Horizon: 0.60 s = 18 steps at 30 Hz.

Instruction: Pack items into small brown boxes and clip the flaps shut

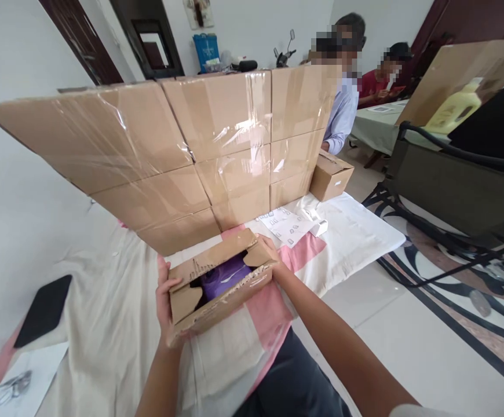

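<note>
A small brown cardboard box (234, 295) rests in front of me at the edge of the cloth-covered table, its long top flaps parted. Through the gap shows something purple and shiny (226, 277); its kind I cannot make out. My left hand (165, 295) grips the box's left end, fingers over the side. Around the right end is my right hand (270, 250), partly hidden behind the cardboard. Beyond the box lies a white sheet with small printed drawings (287, 225), beside a small white object (318, 223).
A tall taped cardboard partition (234, 139) stands across the table. Another closed carton (332, 176) sits by its right end. A dark flat pad (43, 310) and paper (30, 376) lie left. People are beyond; a folding chair (452, 191) stands right.
</note>
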Each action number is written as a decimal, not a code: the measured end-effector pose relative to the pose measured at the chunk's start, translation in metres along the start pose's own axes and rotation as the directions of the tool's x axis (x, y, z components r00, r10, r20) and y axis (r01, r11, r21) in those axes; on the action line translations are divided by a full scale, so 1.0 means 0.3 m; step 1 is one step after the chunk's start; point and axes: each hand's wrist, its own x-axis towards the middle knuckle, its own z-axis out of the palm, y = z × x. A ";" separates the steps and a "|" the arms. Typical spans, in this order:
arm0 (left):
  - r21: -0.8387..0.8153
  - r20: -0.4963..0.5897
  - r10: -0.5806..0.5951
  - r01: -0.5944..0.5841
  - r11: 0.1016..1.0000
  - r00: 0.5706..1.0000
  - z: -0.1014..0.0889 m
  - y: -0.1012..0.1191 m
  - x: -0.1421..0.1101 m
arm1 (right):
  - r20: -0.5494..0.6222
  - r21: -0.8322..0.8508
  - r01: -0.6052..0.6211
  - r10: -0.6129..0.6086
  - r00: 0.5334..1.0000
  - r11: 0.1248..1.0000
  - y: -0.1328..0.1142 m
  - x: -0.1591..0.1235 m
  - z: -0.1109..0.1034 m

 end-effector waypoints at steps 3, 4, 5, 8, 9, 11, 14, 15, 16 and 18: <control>-0.046 0.009 -0.085 0.085 0.995 0.996 -0.005 0.014 0.019 | -0.007 -0.010 0.059 -0.059 0.998 0.998 -0.037 -0.008 0.015; -0.062 0.007 -0.115 0.115 0.991 0.993 -0.007 0.017 0.025 | -0.021 -0.023 0.081 -0.081 0.996 0.996 -0.053 -0.017 0.016; -0.080 0.002 -0.134 0.133 0.988 0.991 -0.009 0.020 0.030 | -0.043 -0.039 0.102 -0.104 0.994 0.994 -0.070 -0.031 0.011; -0.113 -0.009 -0.114 0.112 0.987 0.993 -0.013 0.025 0.039 | -0.131 -0.116 0.211 -0.225 0.965 0.971 -0.130 -0.087 -0.066; -0.085 -0.008 -0.077 0.076 0.993 0.997 -0.013 0.024 0.040 | -0.171 -0.172 0.264 -0.293 0.941 0.949 -0.150 -0.106 -0.118; 0.019 0.019 0.010 -0.010 1.000 1.000 -0.014 0.017 0.039 | -0.269 -0.390 0.359 -0.477 0.837 0.848 -0.182 -0.131 -0.256; 0.098 0.075 0.108 -0.115 0.989 0.991 -0.014 -0.003 0.040 | -0.441 -0.674 0.074 -0.480 0.759 0.735 -0.205 -0.116 -0.489; 0.091 0.072 0.127 -0.134 0.987 0.989 -0.013 -0.009 0.040 | -0.468 -0.720 -0.081 -0.396 0.790 0.689 -0.206 -0.098 -0.554; 0.086 0.067 0.140 -0.145 0.986 0.988 -0.013 -0.014 0.041 | -0.461 -0.744 -0.183 -0.295 0.837 0.643 -0.205 -0.077 -0.608; 0.085 0.044 0.150 -0.153 0.985 0.988 -0.012 -0.021 0.042 | -0.415 -0.768 -0.247 -0.165 0.895 0.591 -0.199 -0.031 -0.673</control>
